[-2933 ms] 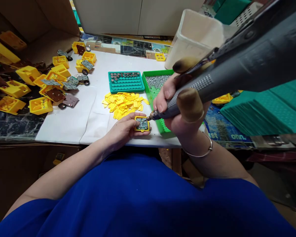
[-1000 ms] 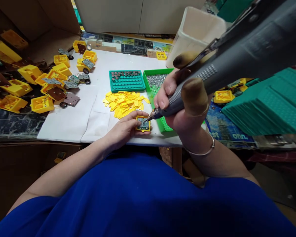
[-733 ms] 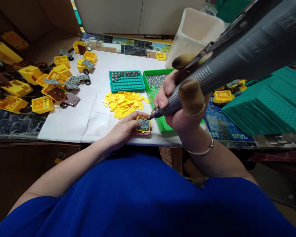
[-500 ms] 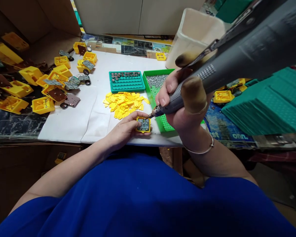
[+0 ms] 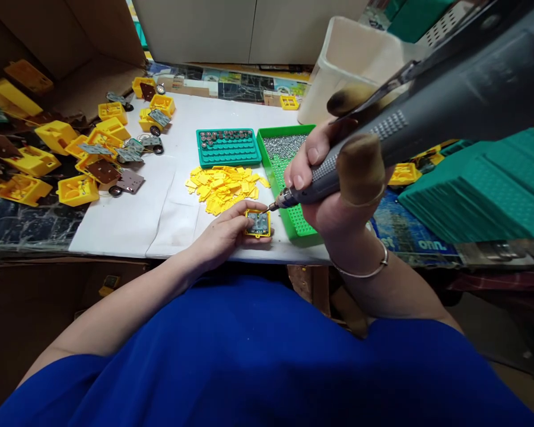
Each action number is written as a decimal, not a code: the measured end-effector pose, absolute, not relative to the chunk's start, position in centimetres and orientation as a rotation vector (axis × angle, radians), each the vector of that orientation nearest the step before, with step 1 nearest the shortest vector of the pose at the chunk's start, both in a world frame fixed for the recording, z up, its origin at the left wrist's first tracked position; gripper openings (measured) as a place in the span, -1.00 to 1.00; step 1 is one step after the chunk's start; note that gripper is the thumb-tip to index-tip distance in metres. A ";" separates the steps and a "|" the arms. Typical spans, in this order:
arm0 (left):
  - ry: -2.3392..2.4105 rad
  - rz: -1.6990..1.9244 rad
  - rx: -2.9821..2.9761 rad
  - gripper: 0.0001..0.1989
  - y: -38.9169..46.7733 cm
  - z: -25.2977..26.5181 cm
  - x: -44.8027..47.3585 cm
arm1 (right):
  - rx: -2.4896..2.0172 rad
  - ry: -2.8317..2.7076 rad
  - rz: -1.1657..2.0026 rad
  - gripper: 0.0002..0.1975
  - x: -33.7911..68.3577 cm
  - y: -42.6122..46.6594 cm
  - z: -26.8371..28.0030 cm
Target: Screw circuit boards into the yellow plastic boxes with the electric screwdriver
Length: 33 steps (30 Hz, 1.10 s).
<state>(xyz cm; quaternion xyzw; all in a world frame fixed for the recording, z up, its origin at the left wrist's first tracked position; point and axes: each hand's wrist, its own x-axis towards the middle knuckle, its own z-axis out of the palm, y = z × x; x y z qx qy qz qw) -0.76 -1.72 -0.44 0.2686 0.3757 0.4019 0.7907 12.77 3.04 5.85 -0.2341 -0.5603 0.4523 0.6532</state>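
Note:
My left hand grips a small yellow plastic housing with a grey circuit board inside, near the table's front edge. In my right hand is a dark grey electric screwdriver, tilted down to the left. Its thin bit reaches the upper part of the board; whether it sits on a screw is too small to tell. Finger covers are on some fingers of the right hand. Just beyond the housing lies a pile of flat yellow plastic pieces. A green tray with many small screws stands partly behind the right hand.
A teal tray holds small round metal parts at the back. Yellow housings with boards and wheels crowd the left, by a cardboard box. A whitish bin stands behind the screwdriver; stacked teal trays are at right.
My right hand and the screwdriver have shifted slightly to the right, the tool tilting a little lower. The housing in my left hand has barely moved.

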 end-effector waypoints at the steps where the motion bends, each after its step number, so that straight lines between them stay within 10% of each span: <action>1: 0.819 0.864 0.573 -0.72 -1.7 -0.4 -0.7 | -0.485 -1.273 1.047 -0.66 12.8 3.0 5.9; 33: 0.860 0.876 0.556 -0.75 -1.4 0.2 0.0 | -0.399 -1.202 1.176 -0.81 13.1 2.7 5.0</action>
